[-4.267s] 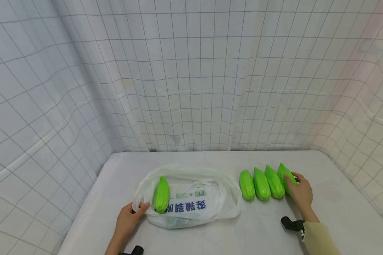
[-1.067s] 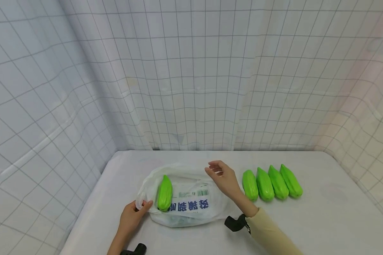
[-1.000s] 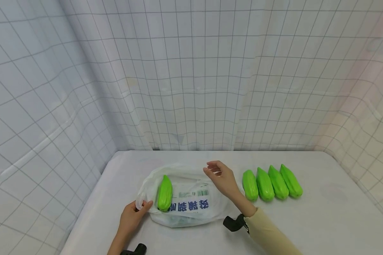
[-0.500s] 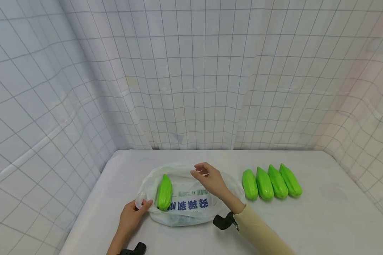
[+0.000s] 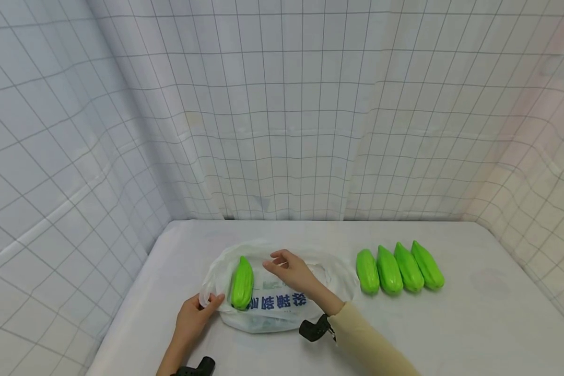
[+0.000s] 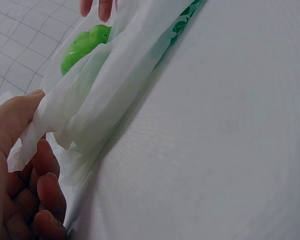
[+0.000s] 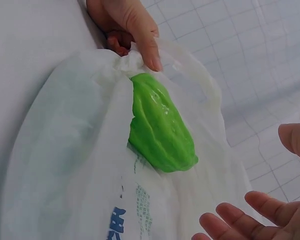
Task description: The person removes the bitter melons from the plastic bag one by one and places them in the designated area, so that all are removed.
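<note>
In the head view a white plastic bag (image 5: pixel 335 277) lies on the table, its mouth spread. A glossy green ridged gourd (image 5: pixel 242 284) rests inside the bag's left end, also seen in the right wrist view as a green gourd (image 7: pixel 162 125) partly covered by the plastic. My left hand (image 5: pixel 191 319) pinches the bag's left edge between thumb and fingers, just beside that gourd. Over the bag's middle hovers my right hand (image 5: pixel 293 271), holding nothing, its loosely bent fingers pointing toward the gourd. The fingers (image 7: pixel 230 220) and thumb stand apart in the right wrist view.
Several more green gourds (image 5: pixel 389 271) lie side by side to the right of the bag. White cloth covers the table (image 5: pixel 489 313). A white checked curtain (image 5: pixel 282 130) hangs behind it and along both sides.
My right hand was at the rightmost gourd about four seconds ago. It has since moved left, over the bag and closer to the gourd inside. The left hand keeps its hold on the bag.
</note>
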Demonstrator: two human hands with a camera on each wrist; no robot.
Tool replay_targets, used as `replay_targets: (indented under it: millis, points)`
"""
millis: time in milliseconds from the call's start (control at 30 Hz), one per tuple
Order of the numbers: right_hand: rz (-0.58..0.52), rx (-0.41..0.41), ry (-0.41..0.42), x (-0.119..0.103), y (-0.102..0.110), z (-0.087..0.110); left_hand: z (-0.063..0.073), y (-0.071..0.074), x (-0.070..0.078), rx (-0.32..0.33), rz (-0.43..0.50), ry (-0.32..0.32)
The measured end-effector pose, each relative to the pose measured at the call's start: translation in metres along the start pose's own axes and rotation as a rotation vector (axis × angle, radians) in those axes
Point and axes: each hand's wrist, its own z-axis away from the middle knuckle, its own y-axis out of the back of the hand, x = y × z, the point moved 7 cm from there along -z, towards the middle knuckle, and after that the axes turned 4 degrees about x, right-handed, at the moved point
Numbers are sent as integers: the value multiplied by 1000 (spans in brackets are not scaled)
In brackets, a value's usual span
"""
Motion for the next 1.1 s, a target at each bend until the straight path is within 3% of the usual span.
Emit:
replay_targets:
  millis: [600,767,900,1100]
  points:
    - [25,-58,-57,6,-38,-10,0,0,0,9,0,-1]
    - [-49,-89,-119,11,-47,-10,1,0,-1,8,1,-18]
    - [-99,-108,-154,17,-54,-10,0,0,-4,8,14,10]
    - [-100,-96,-170,22,-59,-12,0,-1,-7,5,14,30]
